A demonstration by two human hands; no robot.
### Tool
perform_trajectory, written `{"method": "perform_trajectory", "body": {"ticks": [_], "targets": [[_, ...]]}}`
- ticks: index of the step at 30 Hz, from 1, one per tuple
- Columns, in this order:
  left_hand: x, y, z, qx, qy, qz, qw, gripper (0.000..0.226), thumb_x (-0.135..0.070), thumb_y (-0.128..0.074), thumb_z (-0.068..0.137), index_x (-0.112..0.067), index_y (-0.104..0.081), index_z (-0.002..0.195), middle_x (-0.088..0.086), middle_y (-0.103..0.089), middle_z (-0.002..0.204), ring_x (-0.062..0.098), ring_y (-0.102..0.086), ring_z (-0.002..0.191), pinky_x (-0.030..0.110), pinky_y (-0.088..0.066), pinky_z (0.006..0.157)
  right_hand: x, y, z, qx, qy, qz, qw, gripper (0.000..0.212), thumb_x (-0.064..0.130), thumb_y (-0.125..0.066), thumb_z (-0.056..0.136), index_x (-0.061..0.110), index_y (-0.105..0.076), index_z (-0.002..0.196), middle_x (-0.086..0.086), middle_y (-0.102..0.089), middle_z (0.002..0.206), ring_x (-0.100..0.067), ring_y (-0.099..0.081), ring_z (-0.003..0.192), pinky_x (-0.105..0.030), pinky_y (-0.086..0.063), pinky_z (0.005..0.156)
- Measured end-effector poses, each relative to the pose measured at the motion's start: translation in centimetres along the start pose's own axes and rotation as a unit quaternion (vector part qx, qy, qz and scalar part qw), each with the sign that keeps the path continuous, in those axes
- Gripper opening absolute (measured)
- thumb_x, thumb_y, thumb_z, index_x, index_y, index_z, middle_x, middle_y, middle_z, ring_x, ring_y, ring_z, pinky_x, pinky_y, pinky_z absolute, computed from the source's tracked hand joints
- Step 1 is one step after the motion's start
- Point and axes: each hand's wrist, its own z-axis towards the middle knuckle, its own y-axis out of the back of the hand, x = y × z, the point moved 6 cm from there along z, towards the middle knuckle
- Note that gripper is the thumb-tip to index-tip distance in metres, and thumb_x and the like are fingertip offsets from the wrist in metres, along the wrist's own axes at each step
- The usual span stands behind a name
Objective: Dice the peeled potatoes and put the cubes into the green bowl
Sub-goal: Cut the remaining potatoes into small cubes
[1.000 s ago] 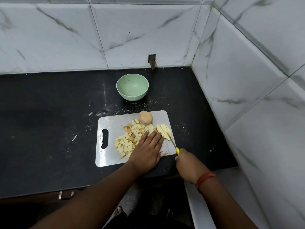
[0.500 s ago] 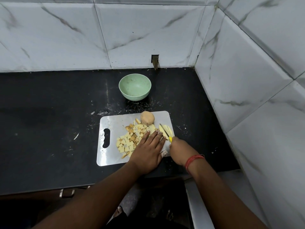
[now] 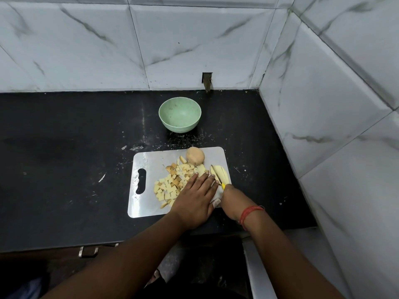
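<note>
A white cutting board (image 3: pixel 149 167) lies on the black counter. On it are a pile of potato cubes (image 3: pixel 170 186), a whole peeled potato (image 3: pixel 195 156) at the back, and pale potato strips (image 3: pixel 222 174) at the right edge. My left hand (image 3: pixel 195 199) lies flat with straight fingers over the cubes, beside the strips. My right hand (image 3: pixel 232 200) grips a yellow-handled knife (image 3: pixel 218 176), its blade lying along the left side of the strips. The green bowl (image 3: pixel 179 115) stands empty behind the board.
White marbled tile walls close the counter at the back and the right. A small dark notch (image 3: pixel 207 80) sits in the back wall behind the bowl. The counter's front edge runs just below the board. Scraps and white specks lie around the board.
My right hand has moved forward and left with the knife, bringing the blade from the board's front right edge up against the strips. My left hand has stayed flat on the cubes.
</note>
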Motion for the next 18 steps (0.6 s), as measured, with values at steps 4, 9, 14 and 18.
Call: {"method": "perform_trajectory", "body": {"ticks": [4, 9, 14, 18], "targets": [[0.0, -0.1, 0.0, 0.0, 0.002, 0.006, 1.0, 0.06, -0.049, -0.031, 0.107, -0.012, -0.045, 0.153, 0.013, -0.042, 0.159, 0.031, -0.031, 0.15, 0.051, -0.019, 0.125, -0.8, -0.5, -0.5, 0.005, 0.042, 0.038, 0.998, 0.032, 0.011, -0.041, 0.098, -0.003, -0.044, 0.128, -0.022, -0.057, 0.123, -0.037, -0.057, 0.112, -0.039, -0.047, 0.091], [0.0, 0.1, 0.0, -0.003, 0.005, 0.009, 1.0, 0.062, -0.051, -0.027, 0.108, -0.012, -0.046, 0.152, 0.013, -0.043, 0.158, 0.03, -0.032, 0.15, 0.05, -0.023, 0.125, -2.0, -1.3, -1.4, 0.008, 0.048, 0.052, 0.997, 0.03, 0.01, -0.038, 0.1, -0.003, -0.044, 0.127, -0.022, -0.056, 0.122, -0.038, -0.056, 0.113, -0.036, -0.044, 0.087], [-0.1, 0.3, 0.0, -0.01, 0.004, 0.009, 1.0, 0.062, -0.051, -0.029, 0.108, -0.012, -0.048, 0.152, 0.012, -0.046, 0.156, 0.03, -0.034, 0.15, 0.05, -0.026, 0.124, -2.8, -2.1, -1.8, 0.008, 0.043, 0.055, 0.998, 0.032, 0.013, -0.037, 0.101, -0.001, -0.041, 0.129, -0.02, -0.057, 0.121, -0.035, -0.057, 0.111, -0.036, -0.045, 0.087], [0.0, 0.3, 0.0, -0.007, 0.003, 0.01, 1.0, 0.063, -0.051, -0.027, 0.108, -0.011, -0.047, 0.152, 0.012, -0.046, 0.157, 0.03, -0.033, 0.15, 0.05, -0.026, 0.123, -3.2, -2.3, -2.0, 0.009, 0.043, 0.057, 0.997, 0.031, 0.012, -0.038, 0.101, -0.001, -0.041, 0.129, -0.02, -0.057, 0.121, -0.035, -0.058, 0.111, -0.033, -0.044, 0.084]]}}
